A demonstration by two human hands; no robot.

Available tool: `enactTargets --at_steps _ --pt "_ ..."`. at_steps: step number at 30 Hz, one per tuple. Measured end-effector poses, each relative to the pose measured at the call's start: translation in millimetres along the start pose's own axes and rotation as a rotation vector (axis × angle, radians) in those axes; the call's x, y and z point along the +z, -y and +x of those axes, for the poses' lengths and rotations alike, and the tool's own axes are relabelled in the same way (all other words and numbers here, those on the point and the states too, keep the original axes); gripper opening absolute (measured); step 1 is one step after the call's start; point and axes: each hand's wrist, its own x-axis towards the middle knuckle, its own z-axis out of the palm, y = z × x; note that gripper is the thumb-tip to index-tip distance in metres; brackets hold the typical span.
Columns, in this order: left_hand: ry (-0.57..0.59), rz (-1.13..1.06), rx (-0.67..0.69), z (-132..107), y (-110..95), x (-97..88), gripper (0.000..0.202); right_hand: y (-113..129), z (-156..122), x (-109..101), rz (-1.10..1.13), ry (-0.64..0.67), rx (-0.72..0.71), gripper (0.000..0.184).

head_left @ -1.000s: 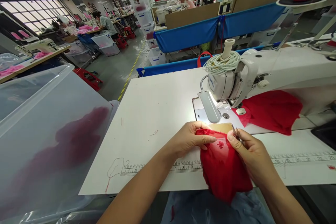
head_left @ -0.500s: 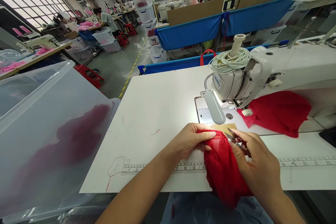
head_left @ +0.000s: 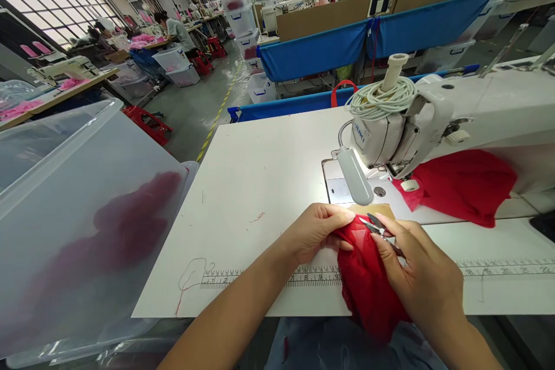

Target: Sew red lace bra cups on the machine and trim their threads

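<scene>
My left hand (head_left: 318,229) pinches the top edge of a red lace fabric piece (head_left: 364,277) that hangs over the front edge of the white sewing table (head_left: 264,179). My right hand (head_left: 418,274) is closed round small metal thread snips (head_left: 376,226), whose blades point left at the fabric's top edge, just beside my left fingertips. Both hands sit right in front of the white sewing machine (head_left: 416,121), whose lamp lights the needle plate (head_left: 342,188).
More red fabric (head_left: 466,185) lies under the machine arm at the right. A large clear plastic bin (head_left: 78,214) with red pieces inside stands at my left. A printed ruler (head_left: 269,277) runs along the table front. Other people work at tables beyond a blue cloth barrier (head_left: 368,40).
My right hand has turned the snips from pointing up to pointing left into the fabric's top edge. The fabric has bunched narrower between my hands. The view has shifted slightly.
</scene>
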Motion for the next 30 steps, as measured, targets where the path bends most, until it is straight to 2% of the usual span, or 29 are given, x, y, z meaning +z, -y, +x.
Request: enactTargets --at_steps 5,8,10,14,16,17,20,23,25,27,30 --pt "-0.002 0.002 0.004 0.3 0.3 0.2 0.049 1.5 -0.3 0.5 0.018 0.009 0.026 0.036" --pt "0.011 0.044 0.015 -0.3 0.6 0.4 0.044 1.6 0.8 0.5 0.12 0.043 0.123 0.036" --pt "0.029 0.067 0.024 -0.7 0.7 0.4 0.041 2.1 3.6 -1.0 0.358 0.113 0.249 0.035" --pt "0.05 0.076 0.021 -1.3 0.6 0.3 0.041 5.9 11.3 -6.0 1.086 0.457 0.662 0.037" --pt "0.062 0.086 0.019 -1.5 0.6 0.0 0.041 8.6 14.4 -7.8 1.341 0.588 0.836 0.042" --pt "0.07 0.095 0.02 -1.6 0.7 -0.2 0.041 9.8 15.9 -8.4 1.427 0.611 0.904 0.042" --pt "0.087 0.124 0.027 -2.2 1.4 -0.9 0.042 10.4 20.6 -10.3 1.591 0.557 1.077 0.036" --pt "0.109 0.155 0.03 -2.8 2.0 -1.0 0.041 5.3 25.8 -13.9 1.633 0.384 1.142 0.036" --pt "0.104 0.175 0.032 -3.0 1.8 -0.1 0.039 -0.5 26.6 -16.0 1.573 0.233 1.088 0.035" --pt "0.075 0.188 0.044 -2.9 1.2 1.4 0.038 -6.5 23.8 -15.4 1.467 0.138 0.983 0.034" --pt "0.044 0.202 0.063 -2.7 0.8 3.3 0.035 -12.1 16.9 -9.2 1.21 0.126 0.843 0.043"
